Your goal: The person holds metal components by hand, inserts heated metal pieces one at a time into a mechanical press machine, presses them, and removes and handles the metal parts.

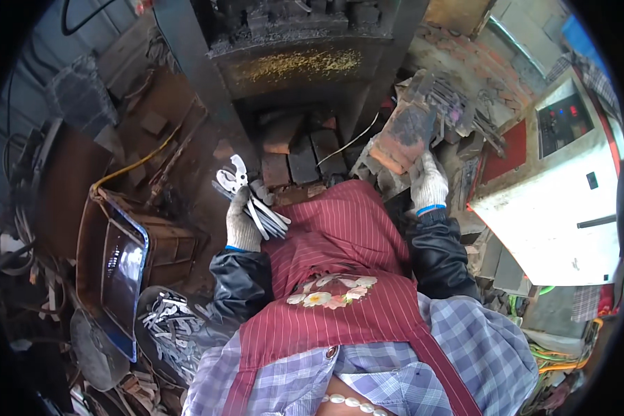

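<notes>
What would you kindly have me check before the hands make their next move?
1. Gloves worn: ok; left hand and right hand both have one.
2. Left hand free: not ok; it grips several metal pieces.
3. Right hand's grip secure: cannot tell; it is at the reddish brick, fingers partly hidden.
4. Brick cool enough to handle: cannot tell.
5. Control display lit: ok; red lights show.

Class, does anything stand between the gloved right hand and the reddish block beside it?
Nothing visible does: the right hand is at the lower right edge of the reddish block, seemingly touching it; whether it grips is unclear.
</notes>
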The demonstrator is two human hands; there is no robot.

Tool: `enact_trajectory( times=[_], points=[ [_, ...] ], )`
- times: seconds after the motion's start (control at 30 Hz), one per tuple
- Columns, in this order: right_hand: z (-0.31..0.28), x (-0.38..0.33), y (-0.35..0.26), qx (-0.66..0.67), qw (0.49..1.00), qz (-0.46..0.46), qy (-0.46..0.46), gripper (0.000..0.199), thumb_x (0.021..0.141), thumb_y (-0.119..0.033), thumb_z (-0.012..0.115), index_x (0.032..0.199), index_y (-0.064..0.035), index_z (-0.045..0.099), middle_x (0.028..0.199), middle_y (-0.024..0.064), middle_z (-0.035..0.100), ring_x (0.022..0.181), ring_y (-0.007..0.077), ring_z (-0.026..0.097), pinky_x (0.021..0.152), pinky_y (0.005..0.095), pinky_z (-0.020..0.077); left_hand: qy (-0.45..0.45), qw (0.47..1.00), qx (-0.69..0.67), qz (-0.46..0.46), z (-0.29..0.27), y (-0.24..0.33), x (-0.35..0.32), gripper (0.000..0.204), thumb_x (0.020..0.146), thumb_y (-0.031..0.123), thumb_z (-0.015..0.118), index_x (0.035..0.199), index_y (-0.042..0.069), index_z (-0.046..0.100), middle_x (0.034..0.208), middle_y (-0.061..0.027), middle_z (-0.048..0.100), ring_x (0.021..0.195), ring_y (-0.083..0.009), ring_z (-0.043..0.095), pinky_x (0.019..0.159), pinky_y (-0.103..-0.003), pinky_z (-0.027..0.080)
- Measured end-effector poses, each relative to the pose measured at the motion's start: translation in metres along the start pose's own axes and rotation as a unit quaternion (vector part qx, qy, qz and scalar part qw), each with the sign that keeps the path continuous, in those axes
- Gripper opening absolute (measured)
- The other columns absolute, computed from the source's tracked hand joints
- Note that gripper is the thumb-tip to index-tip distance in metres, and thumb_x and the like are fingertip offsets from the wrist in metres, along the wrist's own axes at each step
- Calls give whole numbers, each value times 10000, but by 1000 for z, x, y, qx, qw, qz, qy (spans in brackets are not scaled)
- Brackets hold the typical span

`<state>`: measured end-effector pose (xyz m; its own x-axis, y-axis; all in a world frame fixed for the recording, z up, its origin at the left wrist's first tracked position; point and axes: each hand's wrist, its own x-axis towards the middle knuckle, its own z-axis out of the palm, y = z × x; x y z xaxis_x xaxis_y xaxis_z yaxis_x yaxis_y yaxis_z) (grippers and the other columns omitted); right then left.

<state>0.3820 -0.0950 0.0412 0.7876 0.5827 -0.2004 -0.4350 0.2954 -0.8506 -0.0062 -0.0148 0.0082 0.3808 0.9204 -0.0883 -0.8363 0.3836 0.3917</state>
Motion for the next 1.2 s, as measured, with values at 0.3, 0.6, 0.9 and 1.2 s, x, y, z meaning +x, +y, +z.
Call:
enact_trajectory(
  times=[0.3, 0.6, 0.9, 1.2],
  points=[
    [31, 72, 10, -22, 997, -65, 20, 343, 862, -244, 684, 1089, -1, 598, 966, 82, 623, 854, 213, 591, 754, 343, 515, 9, 996, -62, -64, 26, -6, -10, 463, 841, 102, 580, 1256, -62, 458, 1155, -201, 584, 1077, -353, 580, 957, -480, 485],
    [52, 89, 9, 116, 992, 15, 51, 317, 902, -252, 645, 1146, -56, 591, 1081, 46, 600, 993, 156, 557, 900, 308, 476, 56, 998, 9, -6, 16, 1, -11, 443, 799, 50, 685, 1199, 30, 496, 1021, -128, 609, 923, -290, 616, 873, -467, 521],
    [209, -1, -2, -3, 964, 52, -262, 331, 874, -387, 665, 918, -65, 601, 811, 18, 593, 698, 130, 555, 632, 288, 486, 88, 996, 0, -32, 14, 0, -6, 319, 862, 93, 584, 1162, 2, 520, 1049, -157, 621, 909, -300, 620, 771, -487, 543],
    [345, 60, -20, -367, 771, -288, -434, 232, 907, -207, 585, 1030, -16, 634, 899, 119, 680, 811, 282, 652, 736, 358, 518, 139, 990, -6, -1, 21, 8, -5, 278, 881, 131, 601, 1121, 13, 527, 922, -121, 613, 834, -276, 625, 807, -427, 531]
  ],
)
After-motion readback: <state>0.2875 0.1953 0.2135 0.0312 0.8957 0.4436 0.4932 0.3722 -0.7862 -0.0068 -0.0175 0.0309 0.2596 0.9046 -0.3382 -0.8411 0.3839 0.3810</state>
